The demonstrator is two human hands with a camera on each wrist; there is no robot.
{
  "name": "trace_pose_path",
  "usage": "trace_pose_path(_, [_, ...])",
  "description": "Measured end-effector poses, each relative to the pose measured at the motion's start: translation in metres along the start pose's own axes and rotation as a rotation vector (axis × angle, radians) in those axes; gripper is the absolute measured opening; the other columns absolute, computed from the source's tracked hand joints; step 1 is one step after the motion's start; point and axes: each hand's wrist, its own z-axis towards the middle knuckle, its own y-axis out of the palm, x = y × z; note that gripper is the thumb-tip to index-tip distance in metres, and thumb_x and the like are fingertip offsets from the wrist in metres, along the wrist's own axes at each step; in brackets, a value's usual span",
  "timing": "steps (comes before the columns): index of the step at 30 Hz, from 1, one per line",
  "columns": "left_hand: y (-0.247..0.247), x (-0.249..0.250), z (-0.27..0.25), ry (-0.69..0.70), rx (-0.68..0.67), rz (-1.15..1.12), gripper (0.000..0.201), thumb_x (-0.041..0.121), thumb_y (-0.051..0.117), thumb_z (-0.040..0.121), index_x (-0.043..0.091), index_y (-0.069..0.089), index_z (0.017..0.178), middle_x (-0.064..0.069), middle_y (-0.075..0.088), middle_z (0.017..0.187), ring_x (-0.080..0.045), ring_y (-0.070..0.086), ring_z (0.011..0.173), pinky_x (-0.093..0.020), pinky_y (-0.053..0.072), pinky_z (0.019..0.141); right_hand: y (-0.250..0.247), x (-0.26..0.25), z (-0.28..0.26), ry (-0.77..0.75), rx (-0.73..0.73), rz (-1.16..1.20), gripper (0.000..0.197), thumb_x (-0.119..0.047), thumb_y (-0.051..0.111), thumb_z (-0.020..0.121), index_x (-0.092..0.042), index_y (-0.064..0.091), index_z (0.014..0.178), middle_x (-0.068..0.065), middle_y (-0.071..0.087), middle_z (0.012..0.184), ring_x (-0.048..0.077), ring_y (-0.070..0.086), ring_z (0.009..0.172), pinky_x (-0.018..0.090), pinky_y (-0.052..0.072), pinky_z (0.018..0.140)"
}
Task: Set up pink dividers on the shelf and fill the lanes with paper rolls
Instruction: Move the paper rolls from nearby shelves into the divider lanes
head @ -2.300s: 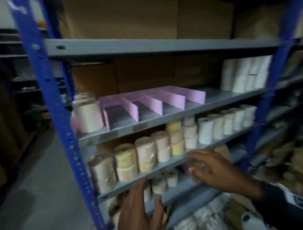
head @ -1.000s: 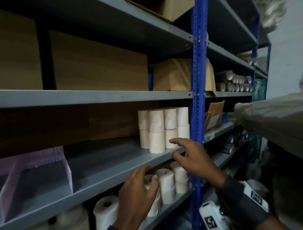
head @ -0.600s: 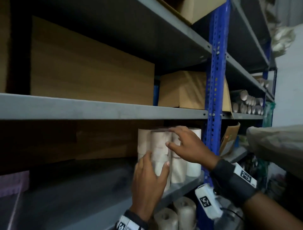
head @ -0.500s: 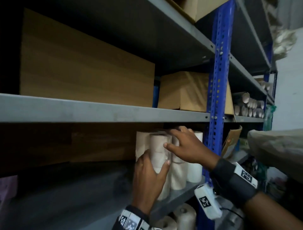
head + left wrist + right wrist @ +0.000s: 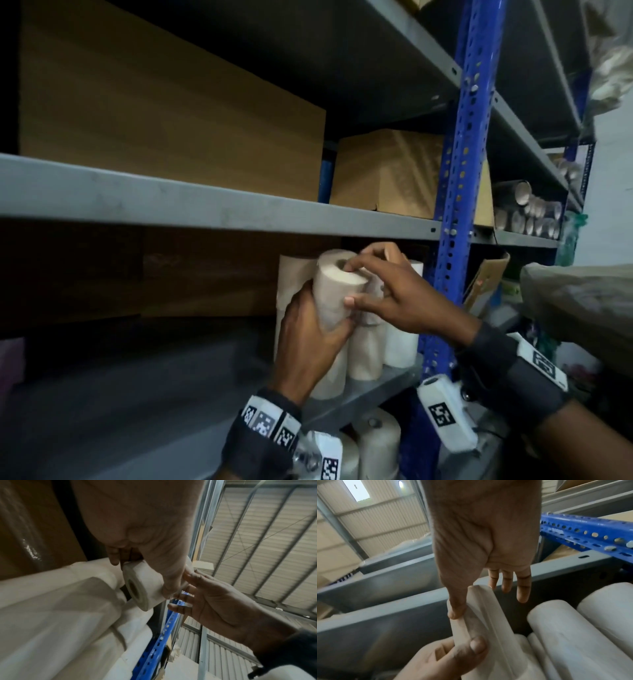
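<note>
A cream paper roll (image 5: 329, 291) is tilted and lifted off a stack of paper rolls (image 5: 366, 353) at the right end of the grey shelf (image 5: 171, 394). My left hand (image 5: 322, 311) grips it round the lower part. My right hand (image 5: 346, 285) pinches its upper end, index finger on the top face by the core and thumb on the side. The left wrist view shows the roll (image 5: 144, 586) in my left hand (image 5: 140, 576). The right wrist view shows the right thumb (image 5: 453, 614) on the roll (image 5: 481, 615). A pink divider edge (image 5: 10, 356) shows faintly at far left.
A blue perforated upright (image 5: 459, 171) stands just right of the stack. Brown cardboard boxes (image 5: 171, 113) fill the shelf above. More rolls (image 5: 376, 442) stand on the shelf below, and cardboard tubes (image 5: 527, 212) lie in the bay to the right.
The view swung right from the pink dividers to the roll stack. Both hands rose to it, and the left hand has pulled one upper roll out and tilted it.
</note>
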Motion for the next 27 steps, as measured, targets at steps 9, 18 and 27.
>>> trace_pose_path(9, [-0.053,0.079,-0.117,0.006,0.006,-0.19,0.071,0.059,0.083,0.063,0.049,0.05,0.125,0.017,0.066,0.122,-0.004,0.067,0.108,-0.032,0.062,0.085,-0.054,-0.079,-0.081,-0.113,-0.053,0.33,0.045,-0.054,0.074,0.069,-0.035,0.065,0.108,-0.011,0.053,0.127,0.001,0.054,0.116,0.022,0.056,0.077])
trace_pose_path(18, [-0.125,0.121,-0.296,-0.23,0.076,-0.226,0.071,0.047,0.088,0.065,0.033,0.061,0.129,0.012,0.074,0.12,-0.011,0.073,0.107,-0.032,0.062,0.083,-0.018,-0.17,-0.178,-0.197,-0.311,0.458,0.036,-0.059,0.077,0.068,-0.039,0.066,0.095,-0.019,0.057,0.123,-0.003,0.055,0.114,0.022,0.047,0.089])
trace_pose_path(27, [-0.212,0.158,-0.409,-0.349,0.248,-0.071,0.076,0.045,0.09,0.068,0.028,0.06,0.135,0.008,0.073,0.123,-0.014,0.071,0.112,-0.031,0.061,0.084,0.021,-0.274,-0.214,-0.339,-0.564,0.556,0.048,-0.07,0.07,0.065,-0.039,0.071,0.102,-0.024,0.052,0.133,-0.006,0.049,0.122,0.038,0.049,0.1])
